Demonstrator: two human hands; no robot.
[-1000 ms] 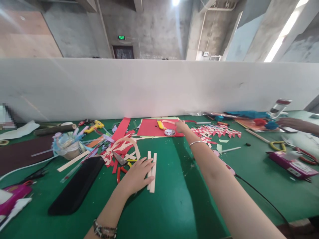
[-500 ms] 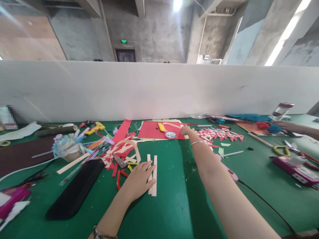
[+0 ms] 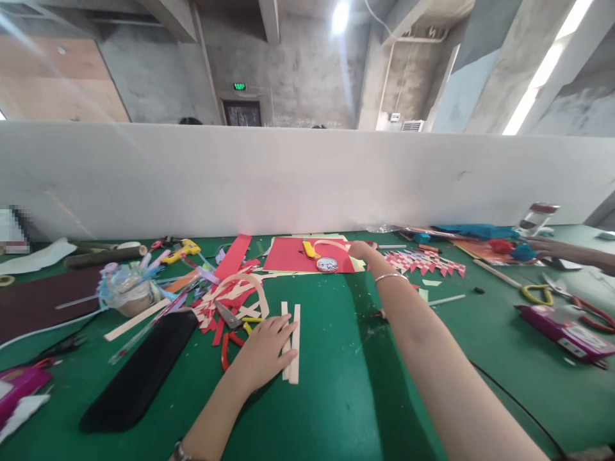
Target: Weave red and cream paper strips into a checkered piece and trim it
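Note:
My left hand (image 3: 263, 349) lies flat with spread fingers on a few cream paper strips (image 3: 293, 342) on the green table (image 3: 336, 410). My right arm stretches far forward; my right hand (image 3: 361, 250) rests at the right edge of a red paper sheet (image 3: 293, 253), fingers curled, beside a round patterned disc (image 3: 327, 264) and a yellow tool (image 3: 308, 248). What the right fingers hold, if anything, is hidden. A woven red-and-cream strip piece (image 3: 423, 262) lies just right of that hand.
A pile of red and cream strips with scissors (image 3: 230, 301), a black case (image 3: 139, 371), a cup of straws (image 3: 125, 289) and a glue gun (image 3: 181, 250) lie left. Another person's hand (image 3: 562, 251) reaches in at right near a pink box (image 3: 562, 323). A white partition (image 3: 307, 179) backs the table.
My right hand has shifted slightly right, from over the red sheet to its right edge. My left hand has stayed on the strips. The view has tilted a little.

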